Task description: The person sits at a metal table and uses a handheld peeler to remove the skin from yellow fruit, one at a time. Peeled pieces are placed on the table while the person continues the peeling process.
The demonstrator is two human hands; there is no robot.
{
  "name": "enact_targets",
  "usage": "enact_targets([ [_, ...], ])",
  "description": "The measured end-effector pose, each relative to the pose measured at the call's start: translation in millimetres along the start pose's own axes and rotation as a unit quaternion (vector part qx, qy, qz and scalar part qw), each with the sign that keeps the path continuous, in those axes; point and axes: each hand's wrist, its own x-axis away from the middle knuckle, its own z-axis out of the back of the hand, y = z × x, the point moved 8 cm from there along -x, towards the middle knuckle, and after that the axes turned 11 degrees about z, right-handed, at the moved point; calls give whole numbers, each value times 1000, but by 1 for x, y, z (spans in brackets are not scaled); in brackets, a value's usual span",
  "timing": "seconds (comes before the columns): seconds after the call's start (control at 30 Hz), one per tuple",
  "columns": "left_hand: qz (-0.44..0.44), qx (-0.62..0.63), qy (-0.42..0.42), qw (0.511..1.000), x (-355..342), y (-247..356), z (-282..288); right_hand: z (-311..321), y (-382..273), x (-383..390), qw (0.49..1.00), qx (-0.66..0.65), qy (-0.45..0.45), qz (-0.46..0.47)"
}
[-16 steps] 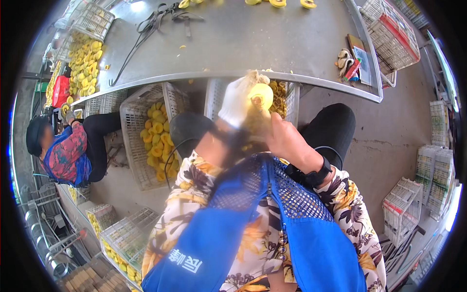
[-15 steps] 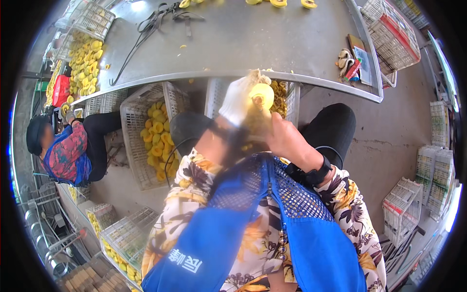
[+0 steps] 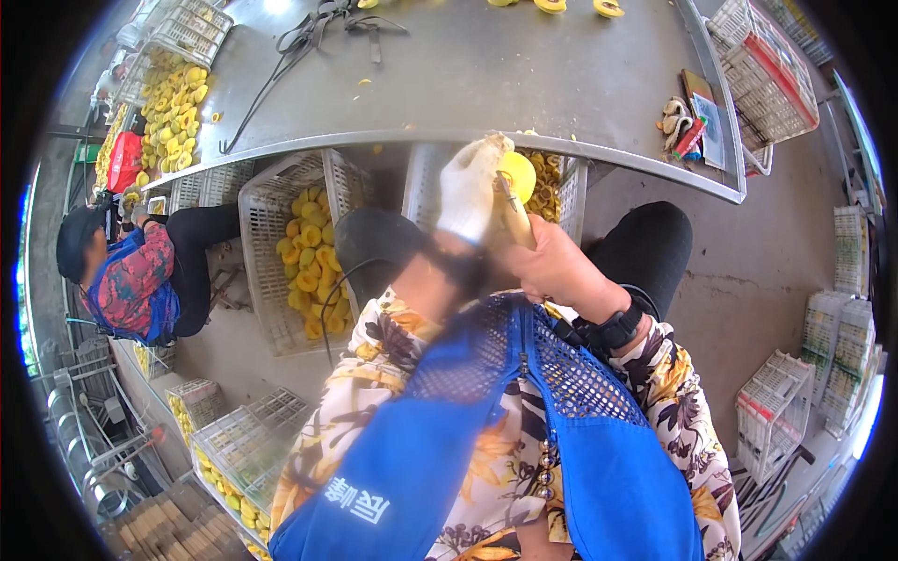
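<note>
My left hand [image 3: 466, 194], in a white glove, grips a yellow peach [image 3: 520, 174] over the table's front edge. My bare right hand [image 3: 563, 268] is closed round the pale handle of a pitting knife [image 3: 515, 217]. The knife's dark metal end rests against the peach's near side. Part of the handle is hidden by my right fingers. Below my hands, between my knees, stands a white crate [image 3: 577, 198] with yellow-brown scraps in it. To its left, a larger white crate [image 3: 257, 271] holds several yellow peach halves [image 3: 309, 257].
The metal table [image 3: 468, 84] spans the front, with black straps [image 3: 323, 28] and several peach halves [image 3: 552, 5] at its far side. A cloth and a red item [image 3: 690, 137] lie at its right corner. At left sits a co-worker [image 3: 131, 276] beside heaped peaches [image 3: 173, 122]. Crates [image 3: 774, 411] stand right.
The peach has turned in my left hand, and its hollow no longer faces me. The pitting knife, blurred before, now shows plainly against it. The whole view has shifted slightly.
</note>
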Motion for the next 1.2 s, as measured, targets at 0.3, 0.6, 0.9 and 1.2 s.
enact_targets([
  [0.3,317,490,-182,791,3,-46,-32,-15,21,-6,972,-215,-93,-2],
  [0.6,312,456,133,823,-5,-46,92,6,17,-22,983,78,40,165],
  [0.9,208,-545,240,776,62,25,289,-4,41,-33,870,456,-65,177],
  [1.2,-40,-537,23,842,-127,62,116,13,52,-46,799,487,-48,350],
])
